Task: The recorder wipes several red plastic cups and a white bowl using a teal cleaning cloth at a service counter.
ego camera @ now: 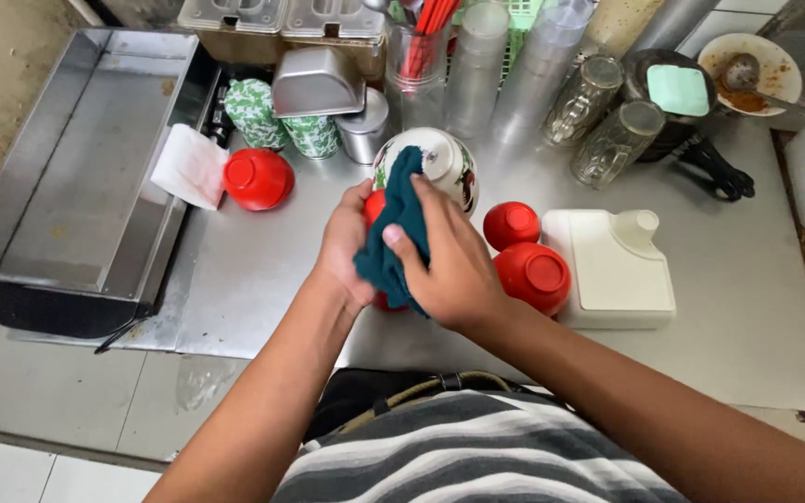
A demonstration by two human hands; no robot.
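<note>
— Striped shirt (477,456) fills the bottom of the view, grey and white bands, with both forearms reaching up from it over the steel table (738,307); what are the hands doing?

— Left hand (345,247) is curled round a small red bowl (375,207), fingers closed on it so that only slivers of red show at the top and beneath the cloth; right hand (454,261) is closed on a dark teal cloth (393,244), thumb pressed into the fabric, and holds it against that bowl; the two hands meet over the near middle of the table.

— And around them?

— Just behind stands a white patterned ceramic bowl (440,163), the cloth's top corner overlapping it; to the right, two more red bowls upside down, a smaller one (511,224) and a larger one (533,275) touching a white plastic container (612,270) that lies flat; another red bowl (258,179) sits well to the left, beside a folded white cloth (190,166) draped over the edge of a steel tray (76,186).

— Further back?

— Green-and-white patterned cups (281,121), a steel tin (317,82), clear plastic tumblers (477,65), two glass mugs (603,116) lying tilted; a white plate (775,70) smeared with reddish sauce at the far right corner, with a spoon in it.
</note>
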